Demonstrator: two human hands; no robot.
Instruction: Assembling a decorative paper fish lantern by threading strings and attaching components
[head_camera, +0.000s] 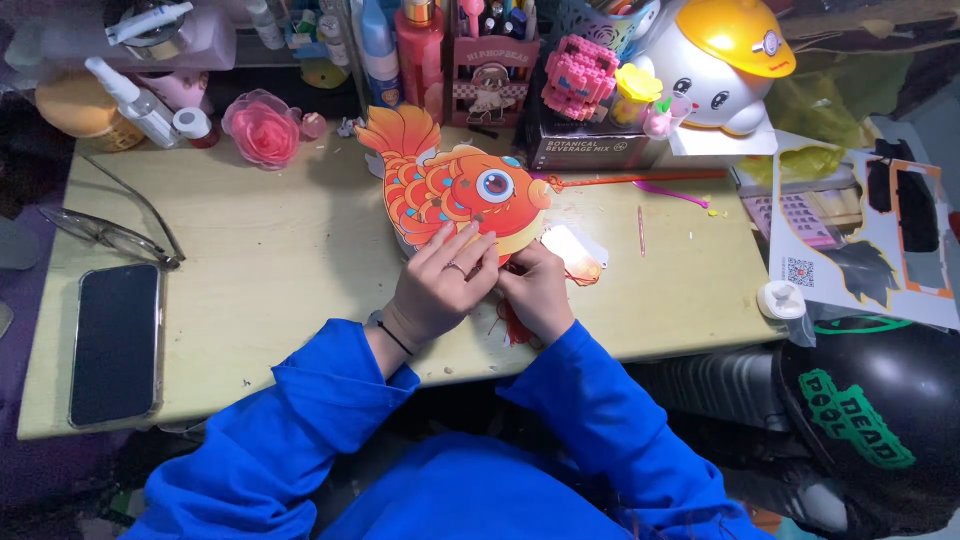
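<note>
Orange paper fish lantern (455, 190) is held at the middle of the pale desk (280, 270), its lower edge pinched by the left hand (440, 288) and the right hand (535, 292), both grips closed on it. Eyeglasses (115, 232) and a dark smartphone (116, 342) are seen well apart, far left.

Phone (116, 343), near left of desk: flat, face up, rounded black rectangle, screen dark. Dark box (588, 148) at desk's back edge, under pink block toy; pale label strip on front. White printed sheet (862, 240) off right edge, black and orange cut-out shapes, small square code patch. Black helmet (875, 420) lower right, green sticker. Bottles (400, 45) at back carry labels, too small to read.
</note>
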